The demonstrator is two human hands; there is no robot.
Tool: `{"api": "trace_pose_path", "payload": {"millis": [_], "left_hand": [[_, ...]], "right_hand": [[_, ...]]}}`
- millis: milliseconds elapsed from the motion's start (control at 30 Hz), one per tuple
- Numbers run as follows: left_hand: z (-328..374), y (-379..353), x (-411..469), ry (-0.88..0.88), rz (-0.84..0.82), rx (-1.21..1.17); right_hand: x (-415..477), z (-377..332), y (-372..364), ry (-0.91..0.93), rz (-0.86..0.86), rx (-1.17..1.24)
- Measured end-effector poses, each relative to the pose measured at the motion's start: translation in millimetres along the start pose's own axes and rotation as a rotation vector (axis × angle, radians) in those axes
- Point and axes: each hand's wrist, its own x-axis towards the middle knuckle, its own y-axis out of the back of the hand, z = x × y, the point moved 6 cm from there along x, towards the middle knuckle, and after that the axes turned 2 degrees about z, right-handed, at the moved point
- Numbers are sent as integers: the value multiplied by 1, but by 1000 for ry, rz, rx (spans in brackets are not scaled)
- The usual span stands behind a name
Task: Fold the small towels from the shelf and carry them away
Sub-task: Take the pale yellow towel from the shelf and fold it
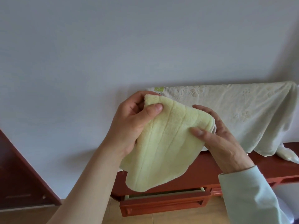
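A small pale yellow towel with stitched ribs hangs in the air in front of me, doubled over. My left hand pinches its upper left corner between thumb and fingers. My right hand holds the upper right edge, thumb on the front and fingers behind the cloth. The lower part of the towel hangs loose over the red-brown shelf unit.
A pale lace cloth drapes over something on the shelf unit against the white wall. A drawer stands pulled out below the top. A dark red-brown door is at the lower left. Tan floor lies beneath.
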Motion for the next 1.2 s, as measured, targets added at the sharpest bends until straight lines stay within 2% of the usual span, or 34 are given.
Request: {"api": "trace_pose_path", "payload": {"millis": [133,267,367,533,667,900,1000,1200], "left_hand": [[4,-2,7,3,-25,-64],[11,-10,12,-6,-74,-128],[12,-14,14,-15,-98,-125],[1,-12,16,27,-94,-142],[-20,-6,17,116,-94,-121],[-69,-10,-8,336,-342,20],[-84,-9,-14,397,-340,92],[-87,-7,-15,454,-304,59]], "right_hand": [[-3,-1,-8,6,-104,29],[-6,4,-16,-95,-194,-25],[-9,3,-20,-102,-241,-19],[-9,1,-16,-66,-156,-59],[-8,7,-11,-123,-90,17],[-3,9,-4,-134,15,129],[-3,10,-1,-151,30,137],[-3,9,-6,-174,-38,182]]}}
